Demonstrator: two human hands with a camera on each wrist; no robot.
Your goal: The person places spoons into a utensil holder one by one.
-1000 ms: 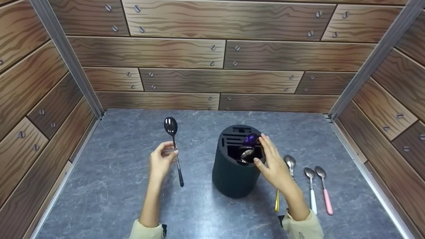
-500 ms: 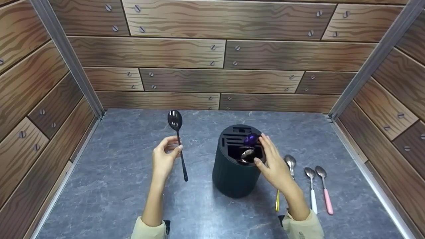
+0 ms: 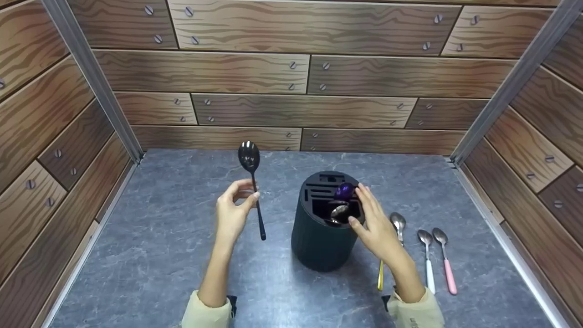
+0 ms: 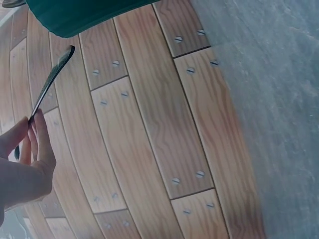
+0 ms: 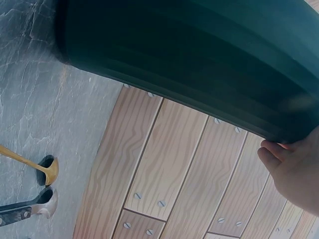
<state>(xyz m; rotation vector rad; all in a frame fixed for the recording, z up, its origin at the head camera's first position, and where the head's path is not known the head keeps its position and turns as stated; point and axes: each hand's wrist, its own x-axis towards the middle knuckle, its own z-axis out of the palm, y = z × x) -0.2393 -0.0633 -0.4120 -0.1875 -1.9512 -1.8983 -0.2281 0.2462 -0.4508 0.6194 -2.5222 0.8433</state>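
Note:
My left hand (image 3: 234, 212) pinches the thin handle of a glossy black spoon (image 3: 249, 157) between thumb and fingers. It is raised left of the holder, bowl upward, in the head view. In the left wrist view the same spoon (image 4: 54, 74) appears side-on. A dark green cylindrical utensil holder (image 3: 323, 246) stands upright on the table. My right hand (image 3: 375, 228) rests against its upper right rim, fingers mostly straight. Inside the large compartment are a purple spoon (image 3: 344, 191) and a silver spoon (image 3: 339, 211); their handles are hidden.
Right of the holder lie a spoon (image 3: 398, 221) partly under my arm, a yellow handle (image 3: 380, 277), a white-handled spoon (image 3: 429, 269) and a pink-handled spoon (image 3: 449, 275). Wood-patterned panels (image 3: 291, 73) enclose the grey table (image 3: 159, 255).
My left hand has moved right and farther forward with the black spoon, coming closer to the holder. The right hand and the holder stay where they were.

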